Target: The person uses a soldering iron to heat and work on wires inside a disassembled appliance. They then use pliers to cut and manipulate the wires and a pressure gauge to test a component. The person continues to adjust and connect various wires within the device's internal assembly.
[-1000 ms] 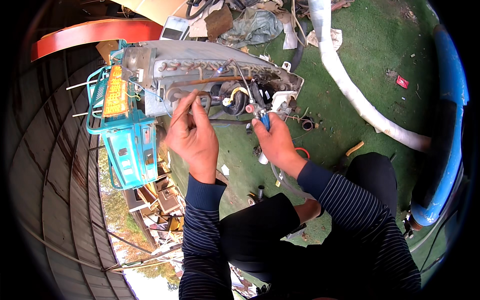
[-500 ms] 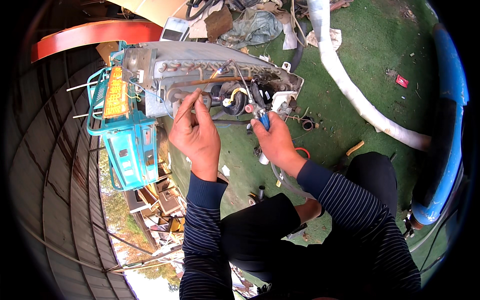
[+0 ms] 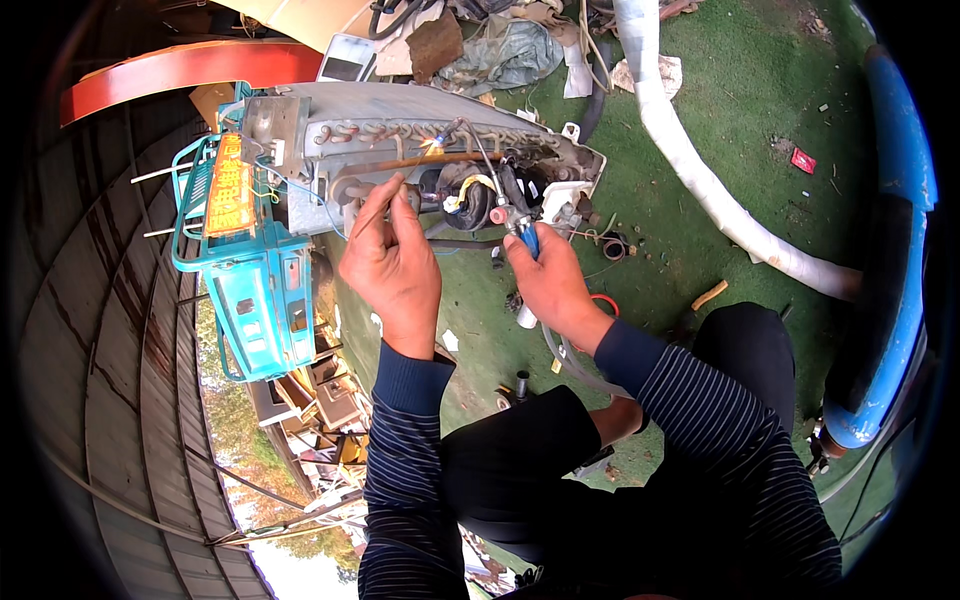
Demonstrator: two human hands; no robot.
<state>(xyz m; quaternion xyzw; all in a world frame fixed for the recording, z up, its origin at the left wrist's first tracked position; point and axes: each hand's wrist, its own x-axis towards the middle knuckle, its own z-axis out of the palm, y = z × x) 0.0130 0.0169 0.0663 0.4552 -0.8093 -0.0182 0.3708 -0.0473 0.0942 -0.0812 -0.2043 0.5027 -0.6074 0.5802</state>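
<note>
My right hand [image 3: 555, 285] grips a blue-handled torch [image 3: 529, 241] with a pink knob and thin bent metal neck. A small flame [image 3: 433, 145] shows at its tip, by the row of tube bends on a dusty grey coil unit [image 3: 370, 100]. My left hand [image 3: 395, 250] is pinched beside a grey metal cylinder [image 3: 352, 194] below a copper pipe [image 3: 400, 162]; what its fingertips hold, if anything, I cannot make out. A black compressor-like part [image 3: 470, 205] with yellow on it sits between the hands.
Teal cargo vehicle [image 3: 270, 300] at left, red curved panel [image 3: 200, 65] and scrap [image 3: 500, 55] behind. White wrapped hose [image 3: 720, 200] crosses the green floor [image 3: 750, 140]; blue cylinder [image 3: 880, 390] lies at right. My knees are below.
An orange flame has grown visible at the torch tip. My left hand has shifted slightly upward and right; my right hand stays in place on the torch.
</note>
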